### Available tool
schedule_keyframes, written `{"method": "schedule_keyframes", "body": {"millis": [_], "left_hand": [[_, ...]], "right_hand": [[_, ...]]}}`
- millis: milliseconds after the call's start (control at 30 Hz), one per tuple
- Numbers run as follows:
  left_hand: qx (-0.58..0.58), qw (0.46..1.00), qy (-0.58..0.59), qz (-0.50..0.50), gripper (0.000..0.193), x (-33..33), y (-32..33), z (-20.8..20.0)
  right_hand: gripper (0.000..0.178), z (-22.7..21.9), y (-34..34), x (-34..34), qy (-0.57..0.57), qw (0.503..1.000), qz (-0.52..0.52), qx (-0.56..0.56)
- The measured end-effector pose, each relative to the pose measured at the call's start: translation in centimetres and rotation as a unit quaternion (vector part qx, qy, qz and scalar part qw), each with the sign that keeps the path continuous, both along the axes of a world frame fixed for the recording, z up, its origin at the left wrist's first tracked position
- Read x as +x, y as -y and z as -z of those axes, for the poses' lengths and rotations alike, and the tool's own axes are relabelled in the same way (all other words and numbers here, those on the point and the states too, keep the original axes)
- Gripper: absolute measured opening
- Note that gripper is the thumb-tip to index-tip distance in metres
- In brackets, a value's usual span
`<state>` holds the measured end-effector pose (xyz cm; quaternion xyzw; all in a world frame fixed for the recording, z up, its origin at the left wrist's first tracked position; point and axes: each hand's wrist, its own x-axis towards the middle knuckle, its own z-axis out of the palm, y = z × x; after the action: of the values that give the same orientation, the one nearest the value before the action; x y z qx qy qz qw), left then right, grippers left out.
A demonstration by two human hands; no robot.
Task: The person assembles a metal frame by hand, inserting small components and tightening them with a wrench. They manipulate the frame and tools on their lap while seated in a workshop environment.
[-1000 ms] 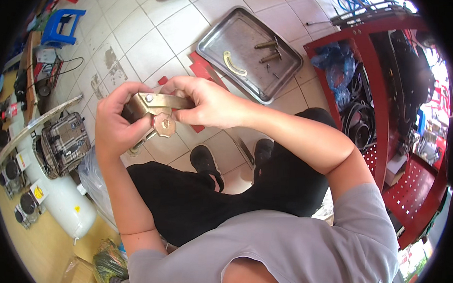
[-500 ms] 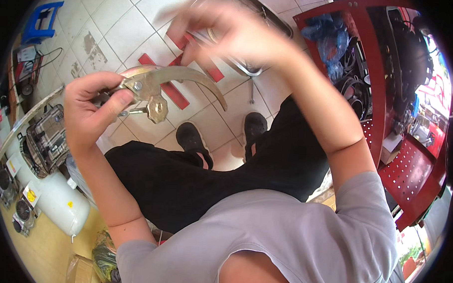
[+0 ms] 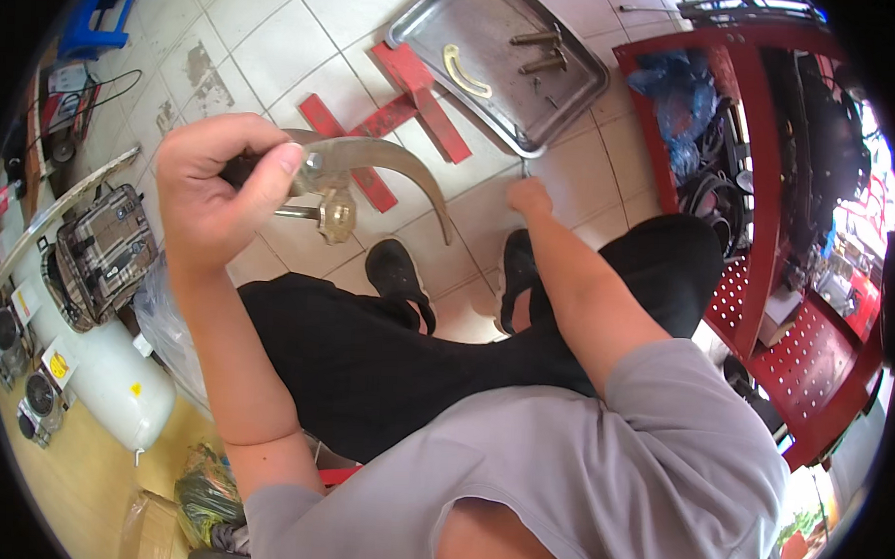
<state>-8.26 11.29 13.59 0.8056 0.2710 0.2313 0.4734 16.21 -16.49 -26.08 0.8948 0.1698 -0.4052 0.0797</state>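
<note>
My left hand [image 3: 214, 188] is raised and shut on a curved metal lever part [image 3: 372, 168] with a brass fitting and bolt hanging under it. My right hand [image 3: 529, 196] reaches down to the tiled floor by the near corner of a steel tray [image 3: 572, 102], its fingers closed around a thin metal tool [image 3: 523, 170] lying there. In the tray lie a curved brass piece [image 3: 467, 71] and two bolts [image 3: 534, 48]. My black shoes [image 3: 398, 278] rest on the floor below.
A red cross-shaped metal frame [image 3: 405, 96] lies on the tiles beside the tray. A red tool cart [image 3: 766, 192] stands at the right. At the left are a white compressor tank [image 3: 99, 366], a checked bag [image 3: 98, 257] and a blue stool [image 3: 97, 11].
My right hand has dropped from the lever part down to the floor by the tray. My left hand keeps holding the part, raised a little higher.
</note>
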Motion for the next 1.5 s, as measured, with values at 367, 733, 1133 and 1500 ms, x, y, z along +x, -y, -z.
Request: {"method": "schedule_keyframes", "body": {"millis": [367, 733, 1133, 1500], "left_hand": [[0.011, 0.992, 0.085, -0.089, 0.018, -0.9, -2.1, 1.7], [0.01, 0.986, 0.098, -0.131, 0.024, -1.3, -3.5, 2.3], [0.0, 0.966, 0.163, -0.202, 0.033, -3.7, -4.0, 1.9], [-0.012, 0.947, 0.193, -0.255, 0.043, -3.0, -4.1, 2.5]], "right_hand": [[0.027, -3.1, -1.4, -3.8, 0.033, 0.985, -0.16, 0.058], [0.02, -3.3, -2.8, 0.3, -0.052, 0.897, -0.439, -0.008], [0.023, -37.3, -13.9, 3.7, -0.231, 0.867, -0.158, 0.412], [0.018, -35.4, -14.3, -6.7, -0.33, 0.777, -0.095, 0.528]]}}
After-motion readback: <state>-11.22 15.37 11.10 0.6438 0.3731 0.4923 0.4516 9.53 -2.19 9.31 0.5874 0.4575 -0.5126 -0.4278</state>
